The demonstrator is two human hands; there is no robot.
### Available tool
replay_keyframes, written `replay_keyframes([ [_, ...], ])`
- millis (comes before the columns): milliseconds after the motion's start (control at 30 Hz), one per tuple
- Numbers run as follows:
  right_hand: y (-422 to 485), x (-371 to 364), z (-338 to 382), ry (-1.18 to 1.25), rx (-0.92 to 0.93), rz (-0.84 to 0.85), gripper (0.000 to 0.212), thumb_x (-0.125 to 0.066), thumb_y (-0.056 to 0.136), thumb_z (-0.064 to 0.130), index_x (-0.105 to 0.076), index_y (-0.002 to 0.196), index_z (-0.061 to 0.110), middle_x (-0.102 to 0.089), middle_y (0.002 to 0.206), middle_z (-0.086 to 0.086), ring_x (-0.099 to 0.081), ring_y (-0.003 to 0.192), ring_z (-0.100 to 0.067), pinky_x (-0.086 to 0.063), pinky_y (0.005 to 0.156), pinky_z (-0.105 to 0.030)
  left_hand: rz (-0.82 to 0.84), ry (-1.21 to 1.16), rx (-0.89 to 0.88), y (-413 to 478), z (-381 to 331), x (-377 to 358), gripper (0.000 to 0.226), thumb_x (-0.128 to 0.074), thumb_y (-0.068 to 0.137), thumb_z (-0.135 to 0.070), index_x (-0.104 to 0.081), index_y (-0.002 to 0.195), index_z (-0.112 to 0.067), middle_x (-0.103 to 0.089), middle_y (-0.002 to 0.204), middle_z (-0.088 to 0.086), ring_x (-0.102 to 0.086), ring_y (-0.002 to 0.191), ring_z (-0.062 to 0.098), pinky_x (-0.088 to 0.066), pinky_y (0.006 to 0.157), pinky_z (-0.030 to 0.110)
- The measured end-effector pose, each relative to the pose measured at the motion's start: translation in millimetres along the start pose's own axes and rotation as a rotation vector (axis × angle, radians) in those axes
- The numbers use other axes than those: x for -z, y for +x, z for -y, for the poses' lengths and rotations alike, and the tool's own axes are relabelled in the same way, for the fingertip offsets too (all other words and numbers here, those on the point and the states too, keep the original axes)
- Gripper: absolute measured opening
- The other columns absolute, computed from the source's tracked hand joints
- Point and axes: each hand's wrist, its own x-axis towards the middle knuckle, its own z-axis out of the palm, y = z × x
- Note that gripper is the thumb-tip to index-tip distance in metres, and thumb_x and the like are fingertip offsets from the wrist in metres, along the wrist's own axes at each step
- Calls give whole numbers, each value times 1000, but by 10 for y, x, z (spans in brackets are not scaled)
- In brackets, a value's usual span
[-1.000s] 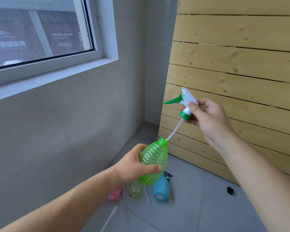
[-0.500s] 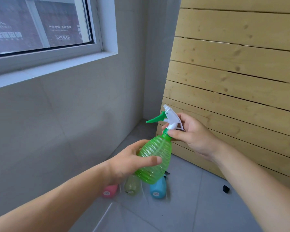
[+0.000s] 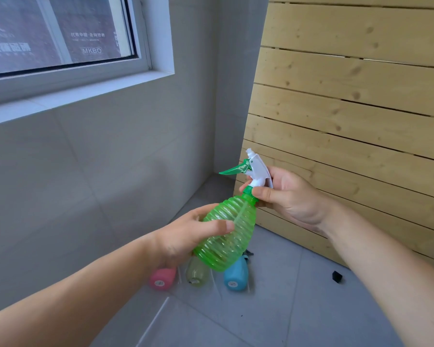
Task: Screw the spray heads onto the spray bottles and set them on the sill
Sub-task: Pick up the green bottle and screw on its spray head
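My left hand (image 3: 186, 234) grips the ribbed green spray bottle (image 3: 228, 236) around its body, tilted in mid-air. The white spray head (image 3: 257, 169) with a green trigger sits on the bottle's neck. My right hand (image 3: 288, 196) pinches the green collar at the neck, thumb in front. On the floor below lie a pink bottle (image 3: 161, 278), a pale yellow-green bottle (image 3: 197, 272) and a blue bottle (image 3: 236, 274), partly hidden by the green one. The white window sill (image 3: 73, 96) runs along the upper left.
A slatted wooden panel (image 3: 348, 121) leans against the wall on the right. A small black piece (image 3: 336, 276) lies on the grey floor tiles near the panel. Grey tiled wall stands below the window.
The spray head came down with its tube into the bottle and now sits on the neck. My right hand shifted to the collar. The bottle has tilted a little.
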Motion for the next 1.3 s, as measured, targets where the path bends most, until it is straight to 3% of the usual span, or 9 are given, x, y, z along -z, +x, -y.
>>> replay_keyframes([
  [167, 26, -138, -6, -226, 51, -221, 20, -62, 95, 18, -56, 110, 6, -61, 86, -3, -63, 67, -1, -51, 62, -16, -63, 74, -44, 33, -44, -96, 52, -84, 65, -37, -74, 114, -25, -75, 105, 8, -71, 94, 25, -55, 91, 46],
  [333, -6, -61, 23, -41, 21, -185, 32, -66, 90, 17, -59, 118, 4, -66, 100, -7, -64, 84, -15, -56, 75, -27, -99, 124, -52, 25, -72, -103, 56, -84, 64, -38, -72, 117, -24, -76, 103, 6, -73, 94, 22, -58, 91, 47],
  [433, -16, -77, -10, -148, 21, -188, 24, -66, 92, 12, -59, 113, 5, -64, 98, -12, -64, 82, -16, -56, 73, -24, -89, 167, -54, 0, -72, -117, 50, -82, 73, -30, -68, 121, -22, -76, 101, 4, -74, 90, 18, -60, 83, 38],
  [567, 11, -131, -47, -245, 25, -270, 47, -71, 81, 43, -60, 110, 8, -59, 90, -3, -60, 81, -14, -53, 79, -35, -99, 189, -68, -15, -75, -132, 47, -79, 75, -29, -67, 121, -24, -77, 101, 2, -75, 90, 16, -61, 81, 35],
  [700, -17, -55, -7, -56, 16, -186, 34, -67, 89, 11, -59, 122, 6, -69, 101, -3, -67, 86, -14, -54, 77, -27, -111, 186, -88, -3, -88, -120, 48, -80, 74, -30, -67, 120, -24, -78, 98, 1, -75, 87, 13, -62, 74, 30],
  [867, -21, -127, -18, -179, -21, -191, 34, -65, 93, 29, -57, 118, 7, -61, 92, -2, -64, 80, -9, -53, 69, -22, -108, 239, -81, -2, -81, -130, 47, -79, 75, -30, -66, 120, -25, -78, 113, 12, -75, 90, 12, -62, 79, 30],
  [1000, -52, -34, -2, -20, -50, -110, 40, -65, 91, 6, -54, 129, 9, -66, 103, -5, -68, 85, -12, -55, 73, -25, -109, 225, -82, 14, -77, -113, 50, -80, 75, -30, -65, 122, -24, -78, 103, 5, -75, 89, 12, -62, 78, 30],
  [1100, -21, -77, -32, -138, -35, -183, 31, -62, 94, 12, -56, 124, 9, -62, 97, 1, -67, 72, -1, -54, 65, -17, -108, 235, -82, 26, -67, -119, 50, -80, 75, -30, -64, 122, -25, -78, 114, 11, -75, 90, 12, -62, 79, 30],
  [1300, -39, -43, -17, -9, -17, -134, 31, -62, 92, 2, -59, 122, 10, -68, 101, -8, -68, 86, -17, -55, 73, -26, -103, 213, -80, 20, -82, -103, 51, -80, 75, -28, -64, 123, -23, -77, 102, 1, -75, 89, 13, -62, 78, 31],
])
